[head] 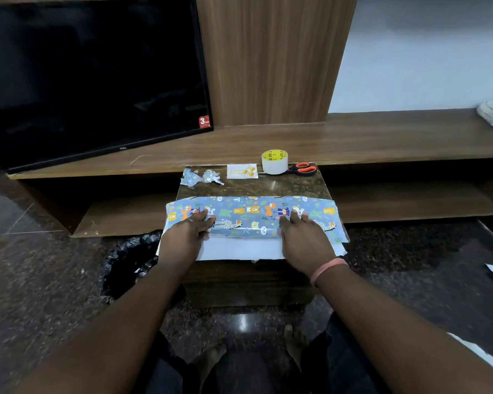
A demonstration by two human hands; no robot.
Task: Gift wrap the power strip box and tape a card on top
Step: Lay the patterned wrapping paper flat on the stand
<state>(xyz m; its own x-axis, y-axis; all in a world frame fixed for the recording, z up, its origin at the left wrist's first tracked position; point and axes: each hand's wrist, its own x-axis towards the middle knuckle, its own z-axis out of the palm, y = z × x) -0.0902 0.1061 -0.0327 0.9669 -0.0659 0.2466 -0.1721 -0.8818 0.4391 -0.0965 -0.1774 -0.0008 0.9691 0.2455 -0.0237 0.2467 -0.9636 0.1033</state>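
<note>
Blue animal-print wrapping paper (248,214) is folded over the long power strip box on a small dark table (296,186); the box itself is almost wholly hidden under it. The paper's white underside (239,248) spreads toward me along the near edge. My left hand (188,231) presses flat on the left part of the fold. My right hand (302,234) presses flat on the right part, fingers straight. A small white card with orange balloons (242,171) lies at the table's far side.
A clear tape roll (274,162) and orange-handled scissors (302,168) lie at the table's far right edge. Two crumpled paper scraps (202,177) sit at the far left. A black bag (131,257) lies on the floor to the left. A TV (91,78) leans on the wooden shelf behind.
</note>
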